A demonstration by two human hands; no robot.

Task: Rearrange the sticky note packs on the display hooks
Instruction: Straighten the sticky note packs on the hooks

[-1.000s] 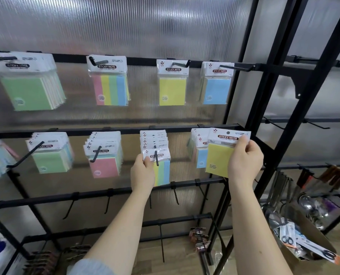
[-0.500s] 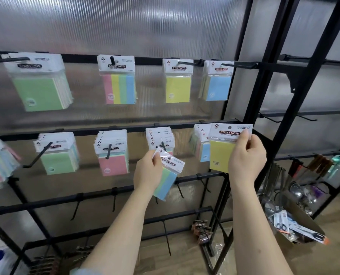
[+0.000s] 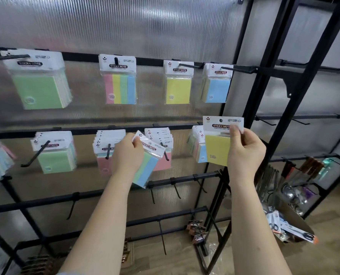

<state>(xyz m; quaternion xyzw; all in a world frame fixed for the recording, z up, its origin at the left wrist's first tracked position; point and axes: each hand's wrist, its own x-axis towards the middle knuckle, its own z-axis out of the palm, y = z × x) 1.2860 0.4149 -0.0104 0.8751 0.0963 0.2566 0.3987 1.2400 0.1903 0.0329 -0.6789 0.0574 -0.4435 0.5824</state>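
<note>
Ribbed translucent plastic sheeting point(image 3: 125, 26) backs a black metal rack point(image 3: 264, 96) of square-section rails with thin hooks. Top rail, left to right: thick blurred stack of green packs point(image 3: 40, 90); four-stripe pack point(image 3: 120, 88), pink/yellow/green/blue; single yellow pack point(image 3: 178, 90); blue packs point(image 3: 216, 90). All are flat squares in glossy clear sleeves with white card headers reading "STICKY NOTE".

Middle rail: green stack point(image 3: 55, 160), pink stack point(image 3: 103, 155) and another pink-fronted stack point(image 3: 162, 159) hang from hooks; mixed stack point(image 3: 198, 149) at right.

Left hand point(image 3: 126, 155): fingers curled around the header of a striped green/blue pack point(image 3: 145, 167), tilted with header up-left, off any hook, in front of the two pink stacks.

Right hand point(image 3: 244, 151): thumb and fingers pinch the header of a yellow pack point(image 3: 217, 149), upright, off the hook, just in front of the mixed stack.

Wood-look floor point(image 3: 334, 225) below; lower right, shiny metal utensils point(image 3: 292, 193) and carded scissors point(image 3: 296, 233).
</note>
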